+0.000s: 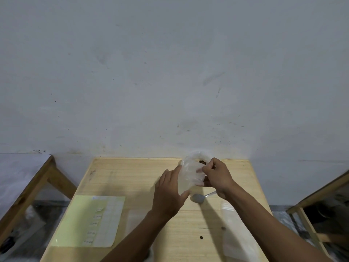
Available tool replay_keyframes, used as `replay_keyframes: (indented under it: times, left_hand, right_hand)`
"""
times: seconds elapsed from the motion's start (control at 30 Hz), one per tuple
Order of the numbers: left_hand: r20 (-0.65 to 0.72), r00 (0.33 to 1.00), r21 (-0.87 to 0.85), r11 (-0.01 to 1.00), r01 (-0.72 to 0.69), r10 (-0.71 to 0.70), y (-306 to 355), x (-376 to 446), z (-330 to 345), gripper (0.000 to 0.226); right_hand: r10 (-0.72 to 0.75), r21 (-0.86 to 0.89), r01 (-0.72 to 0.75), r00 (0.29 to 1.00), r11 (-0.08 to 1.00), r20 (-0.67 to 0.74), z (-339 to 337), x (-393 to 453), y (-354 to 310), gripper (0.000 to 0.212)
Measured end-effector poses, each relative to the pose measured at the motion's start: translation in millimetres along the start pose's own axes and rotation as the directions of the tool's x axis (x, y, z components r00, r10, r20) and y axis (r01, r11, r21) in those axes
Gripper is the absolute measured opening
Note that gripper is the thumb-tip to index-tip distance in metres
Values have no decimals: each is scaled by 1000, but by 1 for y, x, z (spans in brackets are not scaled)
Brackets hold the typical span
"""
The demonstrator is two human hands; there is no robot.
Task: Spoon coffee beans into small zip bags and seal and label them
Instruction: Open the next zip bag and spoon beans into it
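- Person stands at a pale wooden surface (132, 174) pushed against a grey wall; only the two forearms and hands show.
- Large clear plastic bag (188, 173) of coffee beans (201, 162) stands at the far edge of the surface, right of centre. Dark beans are visible through its open mouth.
- Left hand (168, 193): fingers extended and lying flat against the near-left side of the bag, steadying it. No curl around anything that I can see.
- Right hand (217, 176): fingers curled, pinching the film at the bag's mouth and apparently pulling it open or folding the rim back.
- Metal spoon (198, 197) lies on the surface just in front of the bag, bowl towards the left, handle running under the right wrist. Neither hand touches it.
- Small clear zip bags (236, 233) lie flat near the right forearm; they look empty and unsealed, though the blur leaves that uncertain. Another flat clear piece lies nearer the centre; I cannot tell what it is.
- Yellow-backed label sheet (85, 220) lies at the near left, with a column of small labels still on it.
- Judgement: the step in hand is opening the bean supply; no filling has begun, so the task is at its start.
- Next move calls for a stable, wide bag mouth, then one hand freed to pick up the spoon and a small bag held open close by.
- Risk: the thin bag could slump and spill beans once released.
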State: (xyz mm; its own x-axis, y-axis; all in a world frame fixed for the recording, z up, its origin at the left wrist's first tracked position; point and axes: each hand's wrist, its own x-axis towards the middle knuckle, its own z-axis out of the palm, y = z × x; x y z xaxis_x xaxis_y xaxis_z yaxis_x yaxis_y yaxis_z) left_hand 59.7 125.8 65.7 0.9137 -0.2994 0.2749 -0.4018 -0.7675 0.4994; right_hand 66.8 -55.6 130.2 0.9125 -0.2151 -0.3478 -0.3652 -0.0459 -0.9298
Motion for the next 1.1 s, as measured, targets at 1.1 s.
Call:
replay_keyframes:
  times: [1.1]
  left_hand:
    - [259,937,39,972,231,-233,-89,27,-1,55]
  right_hand:
    - [-105,-933,278,960,228,260,-42,75,135,15]
